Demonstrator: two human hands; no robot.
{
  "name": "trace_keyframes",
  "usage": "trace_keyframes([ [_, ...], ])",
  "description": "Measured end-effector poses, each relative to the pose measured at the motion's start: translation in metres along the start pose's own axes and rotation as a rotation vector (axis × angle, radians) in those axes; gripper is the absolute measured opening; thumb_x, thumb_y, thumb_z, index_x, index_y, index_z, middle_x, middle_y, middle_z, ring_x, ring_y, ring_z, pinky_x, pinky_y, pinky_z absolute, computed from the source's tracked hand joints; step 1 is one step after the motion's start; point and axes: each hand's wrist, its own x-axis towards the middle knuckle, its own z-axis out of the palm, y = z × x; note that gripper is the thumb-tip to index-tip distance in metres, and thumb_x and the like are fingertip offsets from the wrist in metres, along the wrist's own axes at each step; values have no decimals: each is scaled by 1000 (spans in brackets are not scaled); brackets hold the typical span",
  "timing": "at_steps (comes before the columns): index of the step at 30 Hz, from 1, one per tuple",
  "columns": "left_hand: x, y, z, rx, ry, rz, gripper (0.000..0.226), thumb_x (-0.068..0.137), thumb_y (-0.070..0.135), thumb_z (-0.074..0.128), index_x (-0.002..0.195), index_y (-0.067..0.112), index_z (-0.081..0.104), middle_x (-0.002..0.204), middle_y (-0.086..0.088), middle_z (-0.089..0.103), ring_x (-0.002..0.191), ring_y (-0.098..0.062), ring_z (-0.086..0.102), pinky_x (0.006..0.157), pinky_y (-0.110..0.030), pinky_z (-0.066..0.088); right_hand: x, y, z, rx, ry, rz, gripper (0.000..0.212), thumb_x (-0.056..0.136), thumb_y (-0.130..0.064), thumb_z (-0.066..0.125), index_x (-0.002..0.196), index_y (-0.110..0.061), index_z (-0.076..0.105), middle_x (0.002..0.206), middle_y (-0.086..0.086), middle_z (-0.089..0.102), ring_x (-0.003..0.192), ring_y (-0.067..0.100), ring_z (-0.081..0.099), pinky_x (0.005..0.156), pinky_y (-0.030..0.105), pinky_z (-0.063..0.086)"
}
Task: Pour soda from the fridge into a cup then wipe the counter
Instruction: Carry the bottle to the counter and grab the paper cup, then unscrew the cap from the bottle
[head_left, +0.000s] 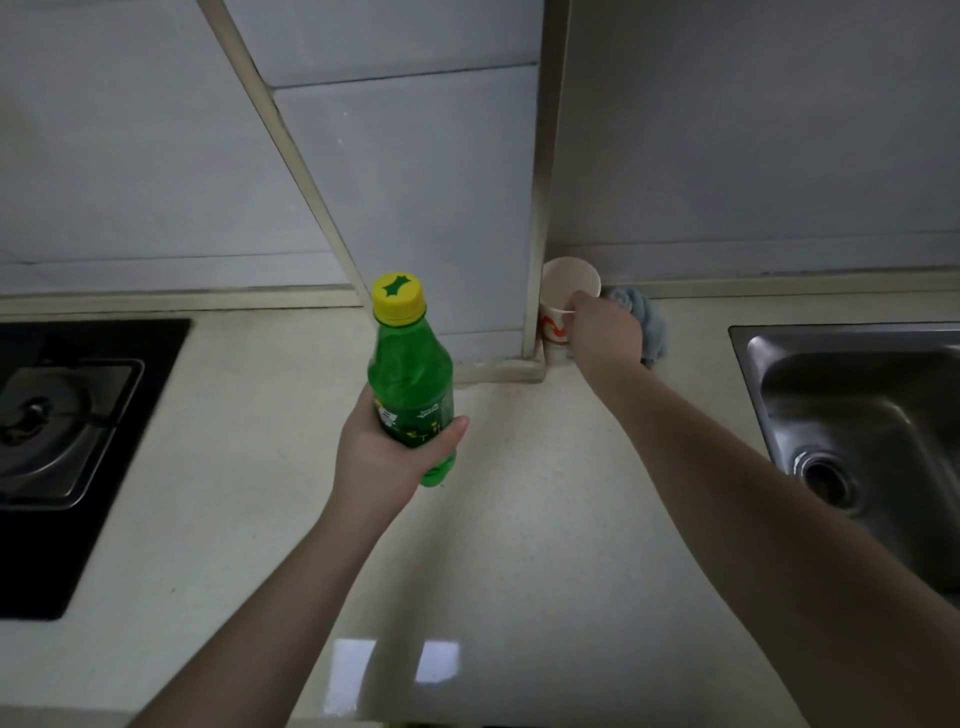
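Presently the capped bottle (410, 384) is gripped in the left hand (379, 457) above the counter (519, 519), the right hand (605, 330) closed on the far cup (563, 301), easily crushed or tipped against the corner post.

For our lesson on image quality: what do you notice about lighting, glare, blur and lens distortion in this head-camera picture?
Head view: dim, uneven light, dark at the corners; bright window glare on the countertop near the bottom edge; wide-angle lens bends the wall trim and leans the sink; the gas hob is softly blurred, while the green soda bottle in the left hand stays fairly sharp.
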Motion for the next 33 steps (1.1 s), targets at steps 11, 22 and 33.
trace_keyframes([
  [11,-17,-18,-35,2,10,-12,58,66,21,89,116,21,60,102,15,68,95,-4,66,81,-29,54,-101,10,-18,98,212,-105,23,98,-26,46,105,-11,62,89,8,68,72,26,61,55,28,39],
  [22,-46,-58,-110,5,-65,-23,55,67,17,89,114,23,59,99,20,66,89,8,64,76,-17,49,-229,-96,37,133,283,-281,11,76,-22,76,77,-19,65,63,-3,64,49,21,59,44,22,31],
  [33,-64,-101,-199,11,-79,-27,56,68,16,88,115,23,59,100,18,67,92,4,63,75,-16,48,-273,-174,69,112,232,-261,37,88,-40,40,82,-13,65,69,2,66,54,25,60,46,27,37],
])
